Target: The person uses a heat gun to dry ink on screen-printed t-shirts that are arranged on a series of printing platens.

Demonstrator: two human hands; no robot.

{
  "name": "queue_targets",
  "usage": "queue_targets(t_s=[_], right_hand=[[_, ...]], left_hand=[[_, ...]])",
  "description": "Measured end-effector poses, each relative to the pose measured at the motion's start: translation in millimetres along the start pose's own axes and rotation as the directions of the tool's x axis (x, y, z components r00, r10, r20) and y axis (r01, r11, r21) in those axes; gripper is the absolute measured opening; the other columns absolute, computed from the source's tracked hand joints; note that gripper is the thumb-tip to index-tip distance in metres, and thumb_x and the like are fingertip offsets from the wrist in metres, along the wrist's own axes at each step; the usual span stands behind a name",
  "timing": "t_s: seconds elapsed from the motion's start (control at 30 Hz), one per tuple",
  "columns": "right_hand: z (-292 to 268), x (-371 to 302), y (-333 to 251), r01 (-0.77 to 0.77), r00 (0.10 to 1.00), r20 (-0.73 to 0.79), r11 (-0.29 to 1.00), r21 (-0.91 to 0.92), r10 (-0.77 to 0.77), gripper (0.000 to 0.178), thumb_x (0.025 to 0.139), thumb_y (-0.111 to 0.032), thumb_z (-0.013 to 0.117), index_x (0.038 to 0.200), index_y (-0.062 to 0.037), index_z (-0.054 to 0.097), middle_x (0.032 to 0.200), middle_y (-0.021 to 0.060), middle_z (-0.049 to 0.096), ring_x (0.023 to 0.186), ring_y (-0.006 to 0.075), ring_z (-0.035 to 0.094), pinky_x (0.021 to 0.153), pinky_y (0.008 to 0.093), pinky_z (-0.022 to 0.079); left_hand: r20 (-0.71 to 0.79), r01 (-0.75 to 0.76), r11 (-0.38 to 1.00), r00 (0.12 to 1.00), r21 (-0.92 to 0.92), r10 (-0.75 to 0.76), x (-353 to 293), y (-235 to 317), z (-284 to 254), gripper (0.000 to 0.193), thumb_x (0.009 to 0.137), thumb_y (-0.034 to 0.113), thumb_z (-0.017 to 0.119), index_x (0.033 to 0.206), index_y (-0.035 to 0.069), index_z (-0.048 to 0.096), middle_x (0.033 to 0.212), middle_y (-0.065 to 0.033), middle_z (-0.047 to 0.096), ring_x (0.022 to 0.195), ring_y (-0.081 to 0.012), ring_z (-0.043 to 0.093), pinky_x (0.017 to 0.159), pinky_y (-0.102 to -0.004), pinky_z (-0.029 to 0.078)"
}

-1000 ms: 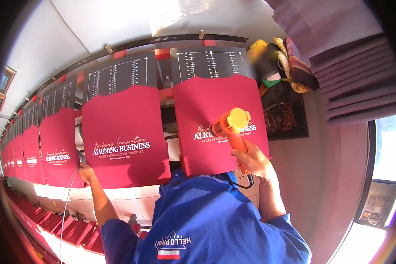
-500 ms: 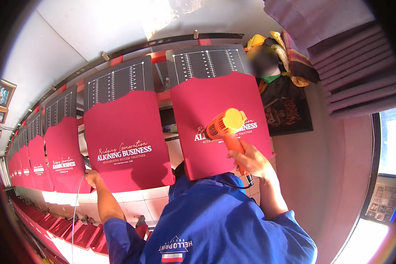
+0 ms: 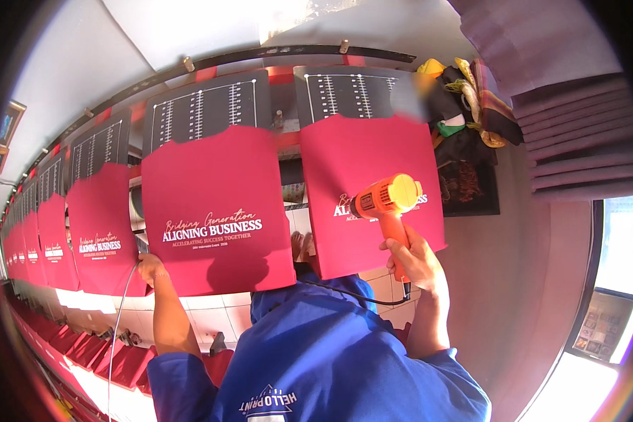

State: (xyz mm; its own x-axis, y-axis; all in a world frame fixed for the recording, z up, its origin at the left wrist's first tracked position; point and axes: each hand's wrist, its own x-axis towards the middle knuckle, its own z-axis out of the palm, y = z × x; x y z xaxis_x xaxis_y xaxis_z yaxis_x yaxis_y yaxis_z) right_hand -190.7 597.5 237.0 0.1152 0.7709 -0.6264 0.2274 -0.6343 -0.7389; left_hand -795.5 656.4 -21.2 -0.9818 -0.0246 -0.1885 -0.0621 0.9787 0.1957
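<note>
My right hand (image 3: 416, 260) grips the handle of an orange heat gun (image 3: 389, 200). The gun is held above the printed text of a red T-shirt (image 3: 373, 158) stretched on a black board marked with white scales (image 3: 348, 95); its nozzle points left. Farther left, my left hand (image 3: 152, 269) is closed round a thin pale cord (image 3: 125, 292) that hangs down from it. That hand is beside the lower left corner of a second red printed T-shirt (image 3: 211, 176). A black cord (image 3: 359, 297) runs from the gun's handle across my blue shirt.
A row of similar boards with red shirts (image 3: 98, 211) curves away to the left, along a dark rail (image 3: 260, 53). More red shirts (image 3: 126, 366) lie at the lower left. A pile of cloths (image 3: 471, 105) hangs at the back right, near a purple curtain (image 3: 577, 141).
The heat gun has swung round so its nozzle points left, and has shifted slightly right. The whole view has turned a little, with the boards sliding right. Both hands keep their grip.
</note>
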Motion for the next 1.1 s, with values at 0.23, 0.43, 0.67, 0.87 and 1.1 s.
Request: queue_targets(t_s=[0.23,0.43,0.67,0.87,1.1], right_hand=[[8.2,1.9,5.5,0.032,0.998,-0.063,0.999,0.003,-0.032,0.028,0.093,-0.023,0.06,0.11,-0.0007,0.057,0.067,0.0073,0.058,0.051,0.0112,0.055,0.045,0.0257,0.045],[18.6,4.4,10.0,0.09,0.992,-0.091,0.996,0.001,-0.09,0.027,0.093,-0.021,0.06,0.108,0.0015,0.056,0.067,0.007,0.058,0.054,0.0111,0.057,0.045,0.0252,0.045],[16.8,-3.1,9.2,0.039,0.998,-0.05,0.998,-0.045,-0.041,0.028,0.093,-0.021,0.061,0.107,0.0019,0.056,0.068,0.0063,0.058,0.054,0.0107,0.057,0.044,0.0256,0.046],[11.6,-1.3,11.7,0.031,0.999,-0.012,0.999,-0.017,-0.031,0.026,0.093,-0.02,0.061,0.108,0.0011,0.057,0.068,0.0063,0.059,0.055,0.0104,0.057,0.047,0.0253,0.046],[12.1,6.6,12.7,0.069,0.997,0.023,0.998,0.004,-0.069,0.027,0.094,-0.022,0.061,0.108,0.0013,0.057,0.07,0.006,0.06,0.057,0.0107,0.058,0.052,0.0258,0.048]], left_hand=[[0.06,-0.013,0.999,0.998,-0.045,0.016,-14.1,4.8,-14.1,0.066,0.092,0.053,0.036,0.112,0.0,0.069,0.116,-0.0213,0.068,0.107,-0.0393,0.065,0.09,-0.0521,0.049],[0.03,-0.036,0.999,0.999,-0.026,0.037,-9.3,3.6,-9.9,0.065,0.093,0.054,0.037,0.11,0.0,0.07,0.113,-0.0207,0.069,0.107,-0.039,0.065,0.09,-0.0515,0.049],[0.044,-0.071,0.997,0.996,-0.041,0.073,-8.4,0.9,-9.8,0.062,0.093,0.052,0.038,0.108,0.0,0.07,0.111,-0.0206,0.07,0.102,-0.0388,0.067,0.086,-0.051,0.051],[0.002,-0.052,0.998,0.999,-0.04,0.052,-24.7,6.9,-17.3,0.062,0.093,0.05,0.038,0.108,0.0,0.07,0.109,-0.0213,0.07,0.103,-0.0383,0.067,0.086,-0.0512,0.051],[-0.046,0.002,1.0,0.999,-0.016,-0.003,-12.4,5.2,-8.4,0.062,0.092,0.052,0.039,0.105,0.001,0.072,0.106,-0.019,0.071,0.097,-0.0366,0.069,0.082,-0.0489,0.053]])
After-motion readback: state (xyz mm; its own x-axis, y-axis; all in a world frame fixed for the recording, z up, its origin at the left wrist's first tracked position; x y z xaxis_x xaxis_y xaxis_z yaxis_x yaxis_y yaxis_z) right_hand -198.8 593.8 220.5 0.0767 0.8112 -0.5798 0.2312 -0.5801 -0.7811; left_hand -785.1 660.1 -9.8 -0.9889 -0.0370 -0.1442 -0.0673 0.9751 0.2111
